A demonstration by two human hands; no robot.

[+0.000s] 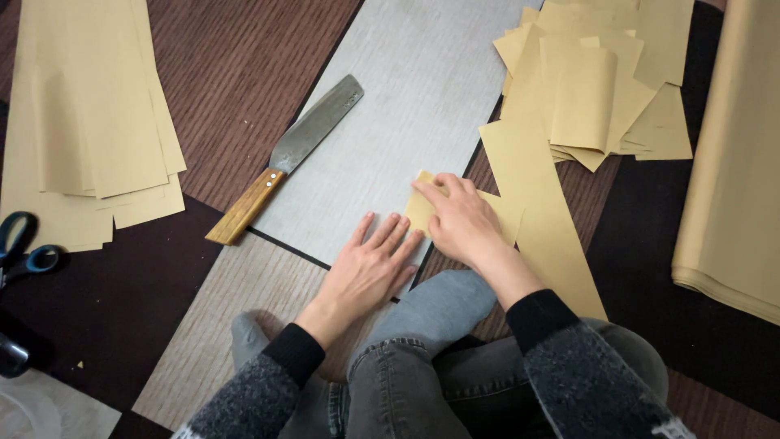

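My left hand [367,267] lies flat, fingers spread, on the lower edge of a grey board [406,97] on the floor. Its fingertips touch a small folded piece of tan paper [420,207]. My right hand [463,219] presses down on that same piece, fingers curled over its top edge. A long tan paper strip [544,211] runs from under my right hand toward my knee. A wide-bladed knife with a wooden handle [284,158] lies diagonally across the board's left edge, apart from both hands.
A stack of tan sheets [89,114] lies at the left, with blue-handled scissors [20,248] beside it. A pile of cut tan pieces [601,81] sits at the upper right. A large folded tan bundle [735,162] fills the right edge. My crossed legs in grey jeans [431,358] are below.
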